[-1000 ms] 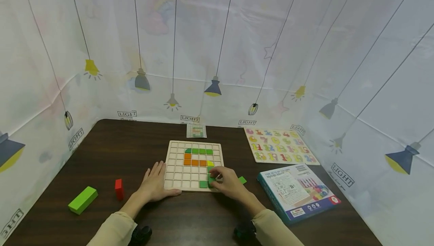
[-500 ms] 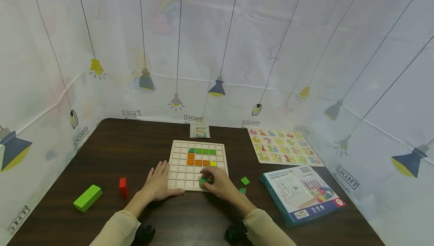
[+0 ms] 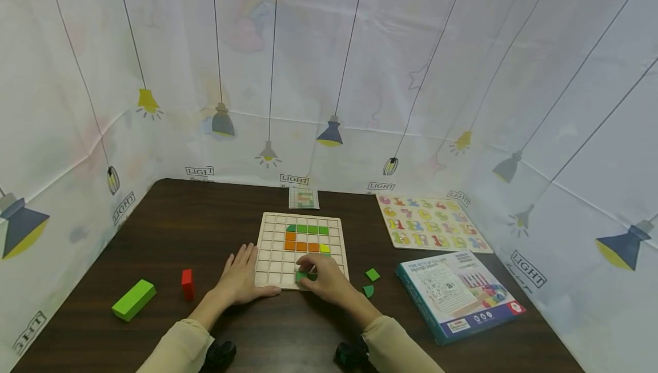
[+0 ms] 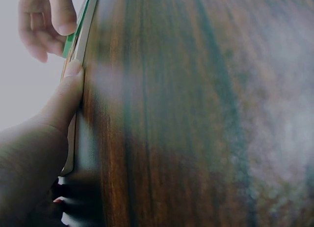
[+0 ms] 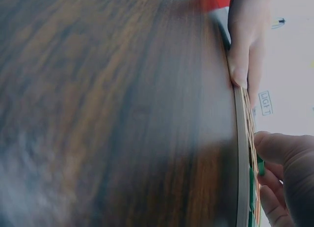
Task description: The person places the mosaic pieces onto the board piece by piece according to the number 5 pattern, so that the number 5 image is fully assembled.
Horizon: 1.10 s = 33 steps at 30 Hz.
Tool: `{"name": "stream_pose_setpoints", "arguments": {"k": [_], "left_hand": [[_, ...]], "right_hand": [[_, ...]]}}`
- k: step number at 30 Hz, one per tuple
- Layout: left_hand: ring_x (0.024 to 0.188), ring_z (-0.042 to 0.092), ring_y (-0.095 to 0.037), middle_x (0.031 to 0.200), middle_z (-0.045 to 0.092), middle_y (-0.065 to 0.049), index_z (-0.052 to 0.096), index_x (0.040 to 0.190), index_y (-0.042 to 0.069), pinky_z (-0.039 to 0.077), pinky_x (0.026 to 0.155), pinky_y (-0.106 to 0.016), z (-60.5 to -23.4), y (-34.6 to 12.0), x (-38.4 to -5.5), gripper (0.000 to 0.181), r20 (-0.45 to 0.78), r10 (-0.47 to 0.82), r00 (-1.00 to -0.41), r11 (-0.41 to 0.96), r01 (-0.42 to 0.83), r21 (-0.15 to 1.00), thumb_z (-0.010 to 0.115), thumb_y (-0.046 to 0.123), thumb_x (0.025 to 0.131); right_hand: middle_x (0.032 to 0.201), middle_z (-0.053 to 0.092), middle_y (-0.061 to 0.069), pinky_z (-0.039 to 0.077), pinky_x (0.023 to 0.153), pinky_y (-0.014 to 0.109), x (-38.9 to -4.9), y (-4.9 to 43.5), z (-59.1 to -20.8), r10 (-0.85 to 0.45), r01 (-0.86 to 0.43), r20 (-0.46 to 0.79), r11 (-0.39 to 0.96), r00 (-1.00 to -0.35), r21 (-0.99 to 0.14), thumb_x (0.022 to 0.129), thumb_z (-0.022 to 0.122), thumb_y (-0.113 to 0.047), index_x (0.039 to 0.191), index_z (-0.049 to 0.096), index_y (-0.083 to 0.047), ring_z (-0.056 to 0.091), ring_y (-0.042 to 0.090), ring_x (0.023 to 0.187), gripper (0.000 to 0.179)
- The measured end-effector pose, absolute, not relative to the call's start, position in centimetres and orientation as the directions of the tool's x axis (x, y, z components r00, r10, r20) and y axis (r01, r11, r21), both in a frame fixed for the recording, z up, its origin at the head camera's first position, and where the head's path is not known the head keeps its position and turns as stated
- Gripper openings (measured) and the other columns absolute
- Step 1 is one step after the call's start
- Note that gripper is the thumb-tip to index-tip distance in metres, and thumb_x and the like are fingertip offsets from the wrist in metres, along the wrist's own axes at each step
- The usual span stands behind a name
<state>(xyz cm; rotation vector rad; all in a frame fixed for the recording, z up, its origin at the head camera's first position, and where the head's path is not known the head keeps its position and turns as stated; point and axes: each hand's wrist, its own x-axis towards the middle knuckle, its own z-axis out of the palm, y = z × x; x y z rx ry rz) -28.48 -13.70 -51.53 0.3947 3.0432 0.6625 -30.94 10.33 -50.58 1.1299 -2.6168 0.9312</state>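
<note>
A pale wooden grid board (image 3: 269, 253) lies on the dark table, with green, orange and yellow tiles set in it. My left hand (image 3: 240, 276) rests flat over its near left corner, thumb along the near edge. Low on the grid, my right hand (image 3: 325, 279) pinches a green tile (image 5: 260, 165) between thumb and fingers, close over the near row. More green tiles are partly covered by that hand. In the left wrist view, the left thumb (image 4: 68, 92) presses on the board's edge.
Right of the board lie two loose green tiles, a square one (image 3: 372, 275) and a rounded one (image 3: 368, 291). Further right are a boxed set (image 3: 462, 293) and a number board (image 3: 429, 221). A pattern card (image 3: 304, 198) lies behind. At left stand a green block (image 3: 133, 300) and a red block (image 3: 187, 285).
My right hand has slid left along the board's near row, and the loose green tiles at right now show fully. My left hand stays on the corner. The head view has shifted slightly.
</note>
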Motion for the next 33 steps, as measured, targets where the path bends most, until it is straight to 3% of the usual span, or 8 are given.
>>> {"name": "stream_pose_setpoints", "arguments": {"k": [22, 33], "left_hand": [[0.139, 0.014, -0.04, 0.151, 0.018, -0.027, 0.019, 0.146, -0.009, 0.012, 0.109, -0.058, -51.8, -13.7, -28.7, 0.12, 0.062, 0.244, -0.968, 0.879, 0.248, 0.408, 0.063, 0.073, 0.07], [0.14, 0.014, -0.04, 0.151, 0.018, -0.027, 0.019, 0.147, -0.008, 0.012, 0.109, -0.058, -51.9, -13.7, -28.8, 0.12, 0.066, 0.245, -0.967, 0.877, 0.251, 0.409, 0.064, 0.073, 0.07]], "right_hand": [[0.097, 0.066, 0.002, 0.051, 0.077, 0.025, -30.5, 11.7, -50.9, -0.568, -0.661, 0.352, 0.55, -0.744, -0.511, 0.082, 0.075, -0.011, 0.113, 0.062, -0.005, 0.061, 0.011, 0.087, 0.035], [0.099, 0.066, 0.007, 0.053, 0.076, 0.028, -30.1, 14.6, -50.8, -0.5, -0.64, 0.403, 0.542, -0.766, -0.545, 0.079, 0.077, -0.01, 0.113, 0.062, -0.003, 0.064, 0.018, 0.089, 0.038]]}}
